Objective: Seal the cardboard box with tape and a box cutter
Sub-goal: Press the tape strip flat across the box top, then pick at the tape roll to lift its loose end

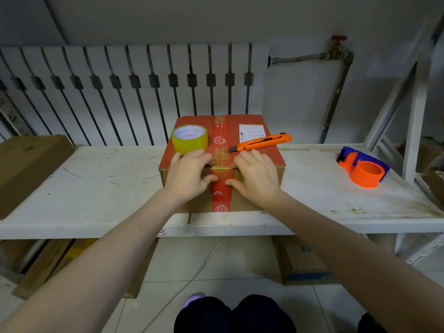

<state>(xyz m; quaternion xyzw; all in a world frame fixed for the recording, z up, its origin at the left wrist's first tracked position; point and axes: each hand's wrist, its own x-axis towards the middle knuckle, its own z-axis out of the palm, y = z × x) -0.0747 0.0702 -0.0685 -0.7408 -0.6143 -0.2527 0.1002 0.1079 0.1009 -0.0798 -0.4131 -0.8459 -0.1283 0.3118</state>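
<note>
A cardboard box (262,200) with a red top stands at the front edge of the white shelf (96,188). A red printed tape strip (221,188) runs over its top and down its near side. My left hand (189,175) and my right hand (255,175) lie flat on the box's near top edge, one on each side of the strip, fingers spread and pressing on it. A roll of yellow tape (189,138) stands on the box top behind my left hand. An orange box cutter (260,142) lies on the box top behind my right hand, its blade tip out.
An orange and blue tape dispenser (364,167) lies on the shelf to the right. A brown carton (26,164) sits at the left end. A white radiator (134,92) stands behind. Flat cardboard leans below the shelf.
</note>
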